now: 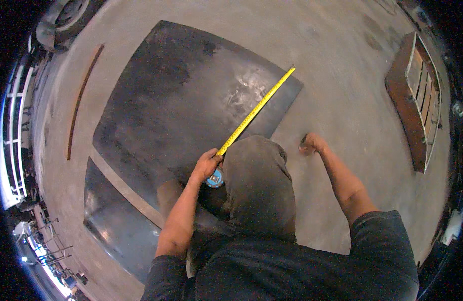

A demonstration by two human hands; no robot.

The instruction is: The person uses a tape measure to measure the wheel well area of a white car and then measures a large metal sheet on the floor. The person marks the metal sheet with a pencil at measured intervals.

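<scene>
A tape measure [215, 177] with a blue round face is in my left hand [207, 165], whose fingers are closed at the mouth of its case. Its yellow blade [262, 104] runs out slantwise, up and to the right, over a large dark metal sheet [156, 100]. The blade's far end lies near the sheet's right corner. Off to the right, my right hand [314, 143] hangs over the floor with its fingers curled. Whatever it may hold is too dark to make out. My bent knee [259, 170] covers part of the sheet's near edge.
A smaller dark sheet [116, 220] lies at the lower left, a narrow gap from the large one. Further left is a thin rusty strip [83, 103]. A brown metal frame with slats [407, 100] stands at the right. A wheel [66, 17] shows at the upper left, white railings [18, 130] below it.
</scene>
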